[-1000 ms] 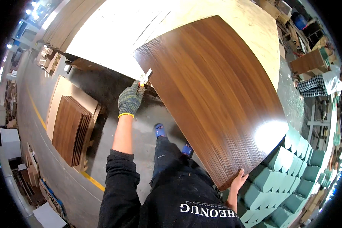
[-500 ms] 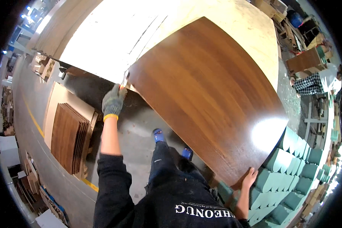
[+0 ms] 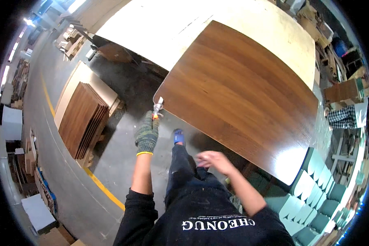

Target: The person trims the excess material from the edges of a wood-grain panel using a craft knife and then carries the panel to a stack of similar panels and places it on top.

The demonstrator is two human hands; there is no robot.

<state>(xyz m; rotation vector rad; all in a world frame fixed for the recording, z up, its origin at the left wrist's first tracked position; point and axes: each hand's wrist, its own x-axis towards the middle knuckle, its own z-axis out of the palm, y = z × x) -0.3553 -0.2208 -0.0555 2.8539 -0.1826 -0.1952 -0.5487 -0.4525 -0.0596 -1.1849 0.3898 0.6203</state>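
Observation:
A large brown wood-grain panel (image 3: pixel 238 94) with curved sides lies partly on a pale worktable (image 3: pixel 151 28), its near part jutting past the edge. My left hand (image 3: pixel 146 133), in a grey-green glove with a yellow cuff, is closed around a small tool (image 3: pixel 158 105) with a silvery head and an orange part. That head meets the panel's left corner; its exact kind is hard to make out. My bare right hand (image 3: pixel 215 160) is off the panel, in front of my body. Its fingers are loosely apart and slightly blurred, with nothing visible in them.
On the left, similar brown panels (image 3: pixel 80 119) are stacked on a pale board (image 3: pixel 69 78). Green shaped blocks (image 3: pixel 305 197) are piled at the lower right, close to the panel. A person in checked clothing (image 3: pixel 342 117) is at the far right. A yellow line (image 3: pixel 104 188) crosses the floor.
My right hand has let go of the panel's near right corner and moved left, in front of my body. The left hand and tool remain at the left corner. The view has shifted.

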